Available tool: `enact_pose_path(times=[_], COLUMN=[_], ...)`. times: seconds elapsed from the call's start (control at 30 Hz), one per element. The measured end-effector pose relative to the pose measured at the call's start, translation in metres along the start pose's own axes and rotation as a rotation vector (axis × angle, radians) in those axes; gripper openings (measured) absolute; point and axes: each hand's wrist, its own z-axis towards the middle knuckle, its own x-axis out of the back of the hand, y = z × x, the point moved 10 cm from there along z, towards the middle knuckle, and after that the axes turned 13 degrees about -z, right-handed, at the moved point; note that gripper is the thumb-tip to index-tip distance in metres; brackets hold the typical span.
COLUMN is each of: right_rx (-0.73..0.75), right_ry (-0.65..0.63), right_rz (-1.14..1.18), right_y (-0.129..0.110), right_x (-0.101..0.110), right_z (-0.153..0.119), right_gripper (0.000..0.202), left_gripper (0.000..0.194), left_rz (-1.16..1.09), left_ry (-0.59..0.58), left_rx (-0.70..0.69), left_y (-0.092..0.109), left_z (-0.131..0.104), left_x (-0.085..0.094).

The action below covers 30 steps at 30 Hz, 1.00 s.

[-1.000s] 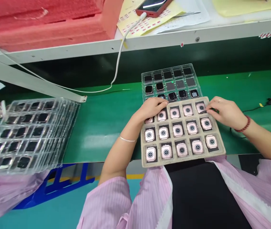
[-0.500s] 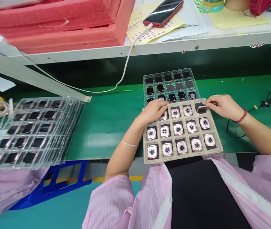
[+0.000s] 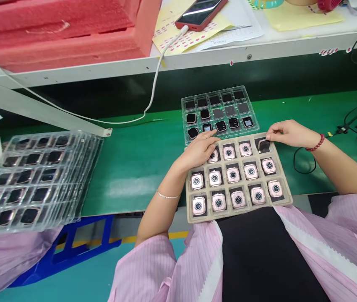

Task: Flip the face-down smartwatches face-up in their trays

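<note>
Your green-matted desk carries the work, ordered here by size.

To your left, a stack of clear moulded plastic trays sits slightly fanned, its glossy square pockets holding dark-faced watch bodies.

Before you, the beige pulp-fibre tray lies across the desk edge and your lap. It is matt and rough-surfaced, with three rows of five square pockets. Nearly all hold rose-gold watch cases lying back-up, each showing a round sensor window.

Just beyond it, touching or nearly so, lies a single clear plastic tray. Its near row holds black, glossy, screen-up watches; the far pockets look dark and flat, and I cannot tell what is in them.

Your right hand is pinched on one rose-gold watch case, tilted on edge at the far-right corner pocket of the pulp tray. Your left hand rests with fingers curled at the far-left corner pocket; whether it grips a case I cannot tell.

Judgement: you are at the lifting step, drawing a case out of the far row. The next move calls for a clean lift clear of the pocket wall and a firm hold on the smooth, rounded metal edges, which will slip readily.
</note>
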Motion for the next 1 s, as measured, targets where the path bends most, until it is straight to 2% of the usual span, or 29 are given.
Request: enact_pose_path(times=[0.17, 0.3, 0.37, 0.5, 0.6, 0.7, 0.77, 0.87, 0.93, 1.0], right_rx=[0.045, 0.08, 0.107, 0.144, 0.112, 0.083, 0.1, 0.145, 0.151, 0.146], right_ry=[0.154, 0.343, 0.333, 0.233, 0.228, 0.23, 0.205, 0.147, 0.138, 0.149], right_rz=[-0.101, -0.161, -0.121, -0.153, -0.11, -0.085, -0.194, -0.336, -0.328, -0.237], right_y=[-0.015, -0.031, -0.039, -0.055, -0.057, -0.055, -0.057, -0.06, -0.061, -0.062], right_x=[0.002, 0.012, 0.007, -0.011, -0.011, -0.008, -0.012, -0.025, -0.028, -0.024], right_z=[-0.003, -0.035, -0.058, -0.095, -0.102, -0.097, -0.094, -0.096, -0.1, -0.103], right_gripper=[0.025, 0.019, 0.017, 0.019, 0.021, 0.019, 0.021, 0.022, 0.019, 0.019], left_gripper=[0.039, 0.038, 0.038, 0.045, 0.056, 0.056, 0.05, 0.045, 0.049, 0.058], left_rz=[0.011, 0.053, 0.049, 0.021, -0.062, -0.128, -0.153, -0.226, -0.347, -0.5], left_ry=[-0.045, -0.024, -0.035, -0.048, -0.004, 0.146, 0.277, 0.465, 0.541, 0.557], left_rx=[0.008, 0.031, 0.05, 0.079, 0.065, 0.015, 0.008, 0.039, 0.084, 0.125], left_y=[0.001, -0.002, -0.005, -0.008, -0.002, 0.0, -0.011, -0.045, -0.072, -0.093], left_z=[0.01, 0.015, 0.016, 0.015, 0.007, -0.01, -0.028, -0.058, -0.076, -0.087], left_x=[-0.003, -0.003, -0.004, -0.003, 0.004, 0.021, 0.034, 0.043, 0.04, 0.03])
